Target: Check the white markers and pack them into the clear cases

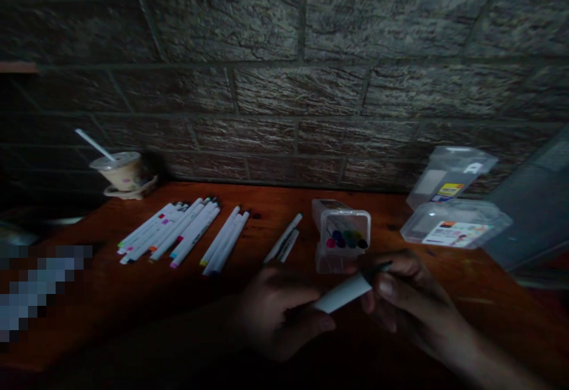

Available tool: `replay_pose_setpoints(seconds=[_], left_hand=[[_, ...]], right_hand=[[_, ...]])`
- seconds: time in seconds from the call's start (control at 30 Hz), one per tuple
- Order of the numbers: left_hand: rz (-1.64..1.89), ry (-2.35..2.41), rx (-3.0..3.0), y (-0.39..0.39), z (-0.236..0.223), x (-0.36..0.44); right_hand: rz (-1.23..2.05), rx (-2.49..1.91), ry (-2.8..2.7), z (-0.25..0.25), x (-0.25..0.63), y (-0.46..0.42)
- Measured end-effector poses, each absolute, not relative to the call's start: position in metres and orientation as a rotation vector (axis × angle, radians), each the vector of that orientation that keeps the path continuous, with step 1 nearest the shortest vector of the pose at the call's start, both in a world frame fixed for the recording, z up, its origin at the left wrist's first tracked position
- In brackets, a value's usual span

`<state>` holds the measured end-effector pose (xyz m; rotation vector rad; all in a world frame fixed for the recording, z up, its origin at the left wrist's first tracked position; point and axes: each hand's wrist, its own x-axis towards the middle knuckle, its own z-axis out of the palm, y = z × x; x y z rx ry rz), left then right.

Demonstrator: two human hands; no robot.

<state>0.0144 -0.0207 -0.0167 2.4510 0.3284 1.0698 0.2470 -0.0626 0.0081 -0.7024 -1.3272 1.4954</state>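
A white marker [344,294] is held between both hands above the front of the table. My left hand [288,313] is closed round its lower-left end. The fingers of my right hand [404,289] pinch its dark upper-right end; whether that is a cap or a tip is too dim to tell. Just beyond the hands stands a clear plastic case [342,230] with several markers inside, their coloured ends facing me. Left of the case, two slim white markers [284,242] lie side by side on the wooden table.
Groups of white markers [171,230] with coloured ends lie at the left and centre-left. A lidded cup [120,173] with a straw stands in a holder at the back left. Two clear plastic containers [453,224] with labels are at the right, by the brick wall [302,93].
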Motion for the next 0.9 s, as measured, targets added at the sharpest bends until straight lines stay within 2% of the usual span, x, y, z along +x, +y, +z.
replay_pose_setpoints(seconds=[0.9], left_hand=[[1.037, 0.375, 2.534, -0.0215, -0.0170, 0.0125]], right_hand=[[1.502, -0.611, -1.241, 0.0086, 0.2432, -0.0613]])
